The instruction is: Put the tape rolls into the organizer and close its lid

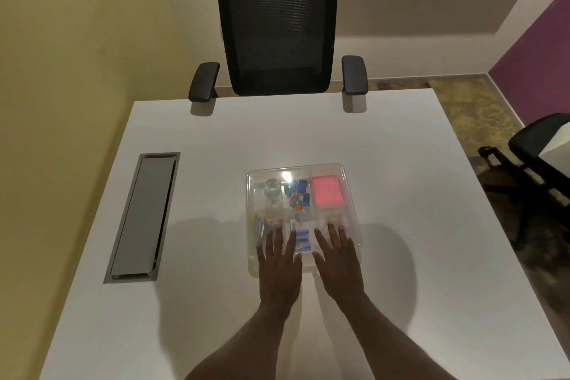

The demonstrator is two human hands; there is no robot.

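Observation:
A clear plastic organizer [345,182] sits on the white table, its transparent lid lying flat over the compartments. Through the lid I see two clear tape rolls [272,187] in the far left compartment, small coloured items in the middle, and a pink pad [327,191] at the far right. My left hand [279,265] and my right hand [337,259] rest palm down, side by side, on the near part of the lid with fingers spread. Neither hand holds anything.
The white table [216,139] has a grey cable hatch [142,217] set into it at the left. A black mesh office chair [277,21] stands at the far edge. Another black chair [536,160] is off the table's right side.

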